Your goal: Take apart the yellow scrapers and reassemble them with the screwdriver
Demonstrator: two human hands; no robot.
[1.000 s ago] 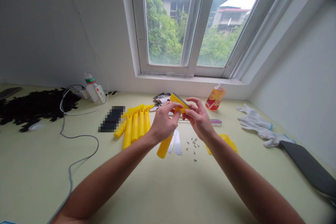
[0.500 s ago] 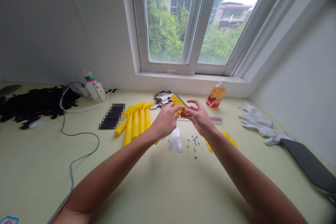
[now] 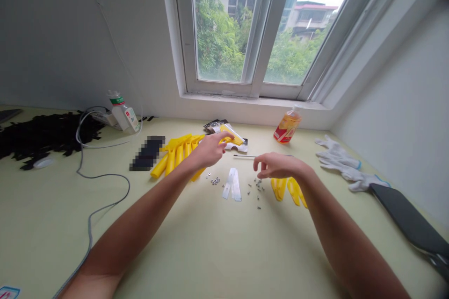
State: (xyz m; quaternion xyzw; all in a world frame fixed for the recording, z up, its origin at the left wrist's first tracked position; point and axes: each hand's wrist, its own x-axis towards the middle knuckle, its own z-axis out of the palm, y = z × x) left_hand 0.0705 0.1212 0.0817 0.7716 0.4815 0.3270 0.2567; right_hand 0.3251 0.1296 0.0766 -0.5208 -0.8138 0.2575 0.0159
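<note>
My left hand (image 3: 210,150) is closed around a yellow scraper (image 3: 234,136) with a pale blade along its upper edge, over the flat printed cards (image 3: 215,126). My right hand (image 3: 278,166) hovers above the small screws (image 3: 258,188), fingers bent and apart, with nothing visible in it. A screwdriver (image 3: 242,155) lies just beyond, its handle end hidden by that hand. Flat metal blades (image 3: 232,187) rest between the hands, near a group of small nuts (image 3: 214,181). Yellow plastic pieces (image 3: 278,188) lie under my right wrist. Several yellow handles (image 3: 170,162) lie beside my left forearm.
An orange drink bottle (image 3: 287,126) stands by the window wall. White gloves (image 3: 345,168) and a dark flat object (image 3: 403,215) lie right. Left are a black pile (image 3: 45,135), a clear bottle (image 3: 124,114) and a grey cable (image 3: 108,177) running under my left arm.
My right hand has let go of the yellow scraper and moved down and right, over the screws. The left hand has drawn slightly left with the scraper.
</note>
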